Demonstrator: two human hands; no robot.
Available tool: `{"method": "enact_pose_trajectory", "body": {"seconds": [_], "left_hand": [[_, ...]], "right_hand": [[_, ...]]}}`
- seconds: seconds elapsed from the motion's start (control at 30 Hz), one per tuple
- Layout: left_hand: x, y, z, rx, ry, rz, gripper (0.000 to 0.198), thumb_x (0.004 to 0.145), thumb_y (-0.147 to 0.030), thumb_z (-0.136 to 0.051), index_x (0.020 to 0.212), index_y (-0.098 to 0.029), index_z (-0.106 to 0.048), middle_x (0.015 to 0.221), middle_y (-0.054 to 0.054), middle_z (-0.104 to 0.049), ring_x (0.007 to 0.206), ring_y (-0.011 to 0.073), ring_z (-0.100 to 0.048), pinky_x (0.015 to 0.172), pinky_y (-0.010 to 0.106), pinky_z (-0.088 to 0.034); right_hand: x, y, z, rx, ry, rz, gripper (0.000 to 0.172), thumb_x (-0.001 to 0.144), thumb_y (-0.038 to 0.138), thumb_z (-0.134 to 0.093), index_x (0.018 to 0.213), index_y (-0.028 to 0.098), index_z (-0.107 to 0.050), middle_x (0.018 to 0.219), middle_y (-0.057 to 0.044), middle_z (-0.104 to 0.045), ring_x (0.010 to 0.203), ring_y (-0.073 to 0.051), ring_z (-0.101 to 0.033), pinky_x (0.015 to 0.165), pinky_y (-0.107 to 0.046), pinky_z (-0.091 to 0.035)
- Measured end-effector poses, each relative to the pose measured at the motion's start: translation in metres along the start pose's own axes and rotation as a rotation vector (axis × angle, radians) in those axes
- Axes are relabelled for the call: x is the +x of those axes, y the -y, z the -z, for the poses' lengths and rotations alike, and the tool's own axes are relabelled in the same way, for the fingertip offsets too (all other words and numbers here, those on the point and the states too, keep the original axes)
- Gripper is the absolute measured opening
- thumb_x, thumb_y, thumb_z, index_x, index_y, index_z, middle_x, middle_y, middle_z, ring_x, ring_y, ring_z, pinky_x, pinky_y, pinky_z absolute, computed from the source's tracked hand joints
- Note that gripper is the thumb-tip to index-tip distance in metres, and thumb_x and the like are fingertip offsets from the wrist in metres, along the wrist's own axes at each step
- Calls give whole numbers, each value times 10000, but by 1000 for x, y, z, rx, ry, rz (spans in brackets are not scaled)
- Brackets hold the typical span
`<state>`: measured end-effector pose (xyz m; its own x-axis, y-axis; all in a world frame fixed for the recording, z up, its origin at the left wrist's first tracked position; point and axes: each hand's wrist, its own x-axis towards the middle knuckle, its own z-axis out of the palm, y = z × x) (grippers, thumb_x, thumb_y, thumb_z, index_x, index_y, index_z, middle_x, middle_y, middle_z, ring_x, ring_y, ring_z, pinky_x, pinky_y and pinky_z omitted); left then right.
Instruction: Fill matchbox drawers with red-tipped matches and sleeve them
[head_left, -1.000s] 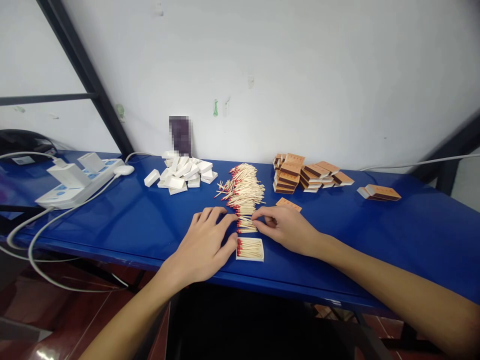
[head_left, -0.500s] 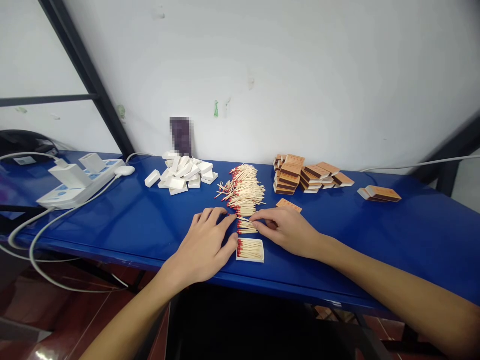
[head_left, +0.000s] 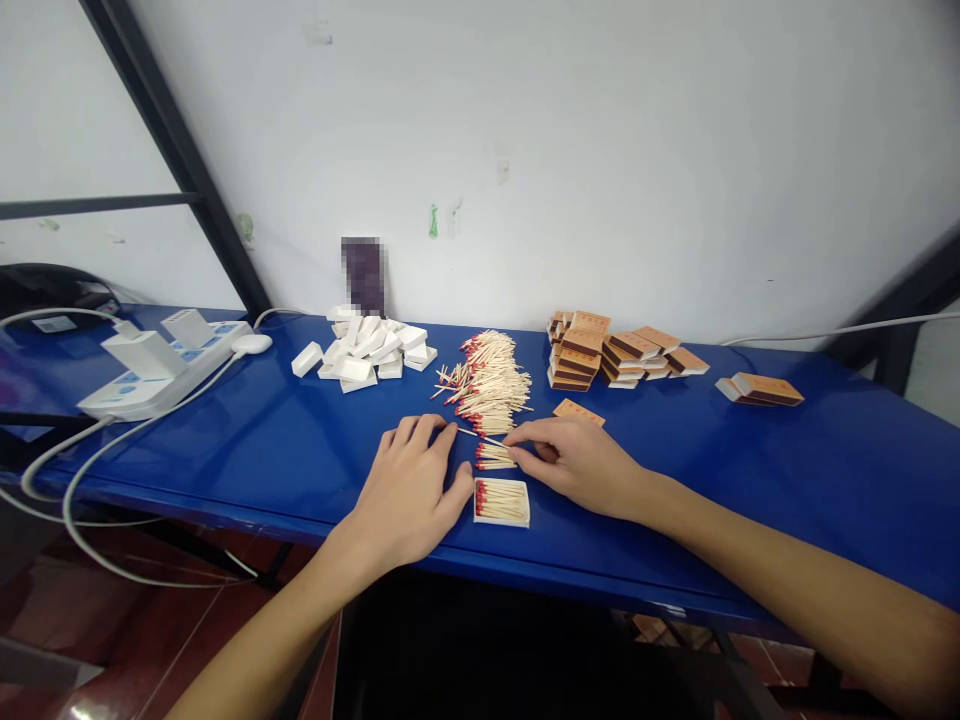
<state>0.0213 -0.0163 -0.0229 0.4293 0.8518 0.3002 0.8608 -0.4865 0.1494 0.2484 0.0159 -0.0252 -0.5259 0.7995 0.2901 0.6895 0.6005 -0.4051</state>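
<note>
"Near the blue table's front, what is there?"
"A white matchbox tray with red-tipped matches. The left hand lies loose, thumb beside it."
"The right hand?"
"Its fingertips touch one match; whether they pinch it, nobody can tell. Behind sits a match pile, between white trays and orange matchboxes."

A pale wall backs the blue table.
</note>
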Motion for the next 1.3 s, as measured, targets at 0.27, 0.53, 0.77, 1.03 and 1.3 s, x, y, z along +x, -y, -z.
{"method": "enact_pose_trajectory", "body": {"seconds": [0.27,0.53,0.77,1.03,1.3], "left_hand": [[0,2,1,-24,14,-26,438,986,-358,-370,1318,-137,-551,1288,118,-538,1194,276,-466,979,465,-414],[-1,3,0,-57,6,-54,421,987,-352,-379,1309,-147,-556,1275,116,-550,1170,272,-467,976,462,-417],[0,1,2,-53,11,-44,421,979,-340,-384,1305,-135,-555,1256,123,-551,1140,276,-477,961,473,-418],[-1,2,1,-48,15,-41,437,983,-351,-382,1353,-159,-513,1263,117,-530,1148,274,-467,964,467,-408],[-2,2,5,-112,-2,-116,400,963,-305,-428,1345,-224,-514,1283,97,-515,1174,271,-451,964,452,-415]], "right_hand": [[-2,0,1,14,11,17,228,913,301,-546,978,207,-743,578,24,-571,519,-106,-474,552,-243,-319],[-1,-1,1,37,51,-44,277,908,444,-580,1000,233,-733,546,52,-491,490,-96,-424,519,-239,-284],[0,-1,2,24,72,-27,281,890,433,-612,1011,207,-727,566,52,-481,491,-91,-417,530,-234,-289],[2,0,4,47,107,-55,272,884,414,-633,1021,201,-729,575,52,-483,508,-93,-424,531,-232,-284],[1,-2,0,105,80,-61,250,890,413,-616,988,213,-730,543,65,-463,494,-91,-417,522,-234,-275]]}}
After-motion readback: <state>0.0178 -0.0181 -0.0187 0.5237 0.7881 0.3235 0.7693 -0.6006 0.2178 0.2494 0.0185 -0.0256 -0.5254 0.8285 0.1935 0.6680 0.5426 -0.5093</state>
